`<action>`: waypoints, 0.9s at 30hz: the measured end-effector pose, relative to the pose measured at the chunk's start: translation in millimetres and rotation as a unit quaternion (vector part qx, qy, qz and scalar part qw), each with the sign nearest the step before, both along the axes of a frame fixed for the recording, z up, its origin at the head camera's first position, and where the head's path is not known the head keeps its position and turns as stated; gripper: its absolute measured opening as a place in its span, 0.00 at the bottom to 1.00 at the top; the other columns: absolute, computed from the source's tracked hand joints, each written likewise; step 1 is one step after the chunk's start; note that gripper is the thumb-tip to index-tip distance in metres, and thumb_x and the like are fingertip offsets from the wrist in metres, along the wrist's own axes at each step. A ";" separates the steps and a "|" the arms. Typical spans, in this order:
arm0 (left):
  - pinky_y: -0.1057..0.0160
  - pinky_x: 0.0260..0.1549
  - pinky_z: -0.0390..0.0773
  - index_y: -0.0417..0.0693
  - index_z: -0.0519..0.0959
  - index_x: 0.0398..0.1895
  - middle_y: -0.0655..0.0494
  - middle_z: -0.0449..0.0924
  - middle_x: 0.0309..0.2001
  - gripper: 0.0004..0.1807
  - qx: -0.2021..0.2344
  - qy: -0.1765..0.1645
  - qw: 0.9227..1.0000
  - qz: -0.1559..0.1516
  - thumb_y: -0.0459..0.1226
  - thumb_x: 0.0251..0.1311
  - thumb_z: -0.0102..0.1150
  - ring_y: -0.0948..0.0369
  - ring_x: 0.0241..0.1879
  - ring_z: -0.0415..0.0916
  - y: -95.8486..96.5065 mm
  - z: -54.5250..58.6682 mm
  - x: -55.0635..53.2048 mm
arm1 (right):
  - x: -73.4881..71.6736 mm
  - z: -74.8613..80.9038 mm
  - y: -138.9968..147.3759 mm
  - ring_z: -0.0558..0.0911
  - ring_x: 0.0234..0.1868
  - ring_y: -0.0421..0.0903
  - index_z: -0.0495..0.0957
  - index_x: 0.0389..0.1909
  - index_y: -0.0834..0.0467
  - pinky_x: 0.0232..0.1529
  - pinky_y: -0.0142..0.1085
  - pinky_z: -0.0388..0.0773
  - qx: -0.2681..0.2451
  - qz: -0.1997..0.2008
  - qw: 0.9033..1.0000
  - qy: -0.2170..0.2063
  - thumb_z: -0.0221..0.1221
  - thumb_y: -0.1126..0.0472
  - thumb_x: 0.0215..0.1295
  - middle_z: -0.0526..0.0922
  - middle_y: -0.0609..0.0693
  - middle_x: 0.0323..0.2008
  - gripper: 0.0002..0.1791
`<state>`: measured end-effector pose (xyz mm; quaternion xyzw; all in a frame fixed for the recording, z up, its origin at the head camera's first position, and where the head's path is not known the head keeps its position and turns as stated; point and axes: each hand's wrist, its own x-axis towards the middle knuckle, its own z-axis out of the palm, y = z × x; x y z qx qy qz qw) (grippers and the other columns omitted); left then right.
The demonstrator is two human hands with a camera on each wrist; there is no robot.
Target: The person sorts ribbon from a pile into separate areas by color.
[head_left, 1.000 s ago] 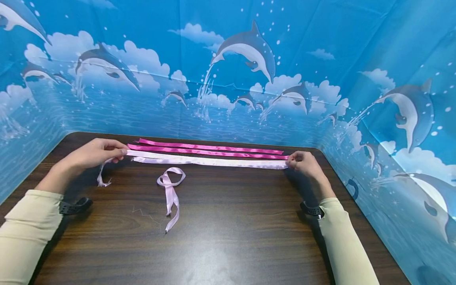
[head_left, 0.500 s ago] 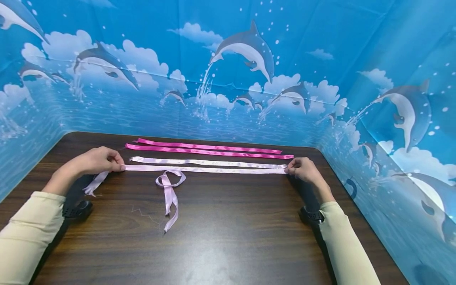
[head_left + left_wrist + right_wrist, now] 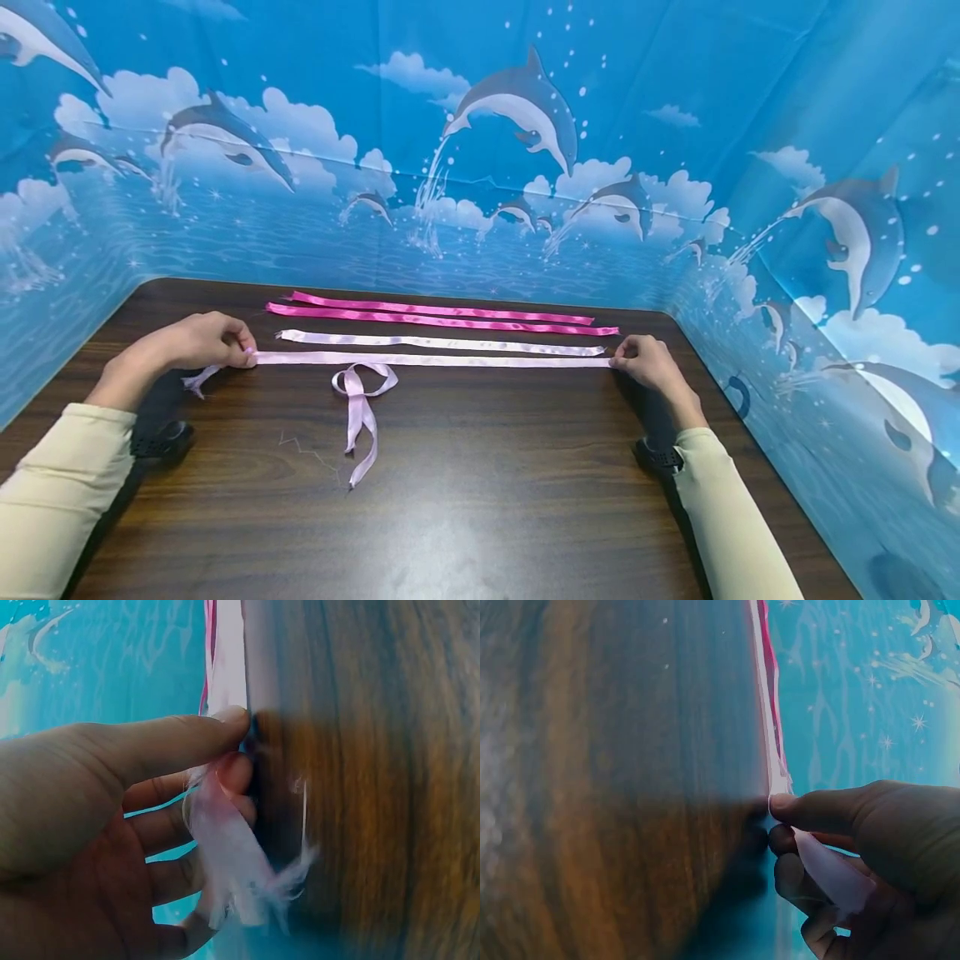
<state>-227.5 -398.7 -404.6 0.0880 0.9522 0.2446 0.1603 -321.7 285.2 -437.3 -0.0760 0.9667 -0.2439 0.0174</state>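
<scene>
A pale pink satin ribbon (image 3: pixel 435 360) is stretched straight between the two hands, crossing the table from side to side. My left hand (image 3: pixel 201 342) pinches its left part between thumb and fingers; beyond the grip the frayed end (image 3: pixel 236 862) hangs down past the fingers. At the other side my right hand (image 3: pixel 649 365) pinches the ribbon, and a short tail (image 3: pixel 832 874) lies against its palm. Just behind runs another pale ribbon (image 3: pixel 450 342), laid flat. A looped lilac-pink ribbon (image 3: pixel 362 425) lies in front, its top right at the stretched ribbon.
Two magenta ribbons, a nearer one (image 3: pixel 450 322) and a farther one (image 3: pixel 450 309), lie parallel near the back edge of the brown wooden table (image 3: pixel 510 500). Loose threads (image 3: pixel 300 447) lie at left. A blue dolphin-print cloth (image 3: pixel 300 225) hangs around the back and sides.
Both hands have brought the held ribbon towards the person, from over the other pale ribbon to in front of it. The right hand has also shifted slightly right. The other ribbons lie as before.
</scene>
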 end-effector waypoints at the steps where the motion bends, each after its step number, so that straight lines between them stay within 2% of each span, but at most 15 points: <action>1: 0.56 0.30 0.70 0.39 0.80 0.37 0.55 0.74 0.29 0.10 0.003 -0.002 1.000 -0.001 0.37 0.64 0.68 0.57 0.30 0.69 -1.6 0.0 0.6 | 0.0 -0.4 -0.1 0.76 0.30 0.51 0.81 0.33 0.62 0.33 0.43 0.72 0.011 -0.003 1.000 0.002 0.68 0.62 0.66 0.79 0.53 0.26 0.08; 8: 0.56 0.30 0.69 0.36 0.80 0.42 0.54 0.74 0.31 0.11 0.023 -0.030 0.999 0.006 0.35 0.63 0.67 0.56 0.31 0.69 -11.4 5.2 3.6 | 1.8 3.4 -2.1 0.76 0.33 0.54 0.80 0.38 0.63 0.37 0.49 0.72 0.036 -0.022 0.999 -0.005 0.66 0.58 0.69 0.79 0.55 0.30 0.10; 13: 0.54 0.32 0.73 0.33 0.79 0.47 0.52 0.78 0.35 0.21 -0.001 -0.016 1.000 0.001 0.42 0.62 0.70 0.54 0.34 0.72 -14.0 11.9 7.5 | 8.8 18.7 -2.4 0.78 0.36 0.56 0.80 0.43 0.66 0.39 0.52 0.76 0.069 -0.010 0.997 -0.029 0.65 0.55 0.69 0.81 0.58 0.35 0.16; 15: 0.52 0.33 0.75 0.32 0.78 0.49 0.50 0.79 0.37 0.24 -0.025 0.003 1.000 0.003 0.45 0.62 0.70 0.52 0.35 0.74 -12.4 16.1 9.3 | 13.6 28.5 -3.9 0.79 0.39 0.59 0.79 0.46 0.68 0.41 0.54 0.78 0.082 -0.006 0.996 -0.036 0.64 0.54 0.70 0.82 0.61 0.38 0.19; 18: 0.45 0.35 0.78 0.29 0.76 0.52 0.42 0.81 0.40 0.28 -0.060 0.044 0.997 0.005 0.45 0.63 0.69 0.46 0.38 0.78 -5.7 25.0 12.1 | 21.7 46.7 -8.5 0.80 0.42 0.62 0.77 0.52 0.70 0.43 0.58 0.77 0.089 -0.010 0.995 -0.035 0.63 0.52 0.71 0.82 0.65 0.43 0.23; 22: 0.35 0.40 0.75 0.28 0.75 0.55 0.32 0.80 0.47 0.28 -0.093 0.095 0.991 0.009 0.45 0.65 0.67 0.36 0.45 0.78 16.1 40.4 14.8 | 30.9 69.6 -15.1 0.80 0.45 0.63 0.75 0.56 0.69 0.45 0.60 0.74 0.086 -0.012 0.996 -0.014 0.62 0.50 0.72 0.80 0.66 0.47 0.26; 25: 0.31 0.43 0.72 0.31 0.76 0.57 0.32 0.80 0.50 0.27 -0.099 0.124 0.987 0.006 0.44 0.66 0.66 0.35 0.49 0.77 41.3 50.0 18.3 | 36.8 84.2 -22.1 0.80 0.47 0.62 0.75 0.57 0.68 0.48 0.61 0.74 0.066 0.026 0.997 0.003 0.61 0.51 0.73 0.81 0.65 0.48 0.25; 27: 0.33 0.43 0.73 0.33 0.77 0.56 0.35 0.81 0.49 0.24 -0.087 0.144 0.986 -0.010 0.43 0.67 0.65 0.38 0.49 0.78 60.5 52.1 20.8 | 40.7 93.1 -28.4 0.80 0.50 0.61 0.76 0.58 0.66 0.50 0.60 0.74 0.030 0.069 0.997 -0.005 0.60 0.51 0.74 0.82 0.64 0.50 0.24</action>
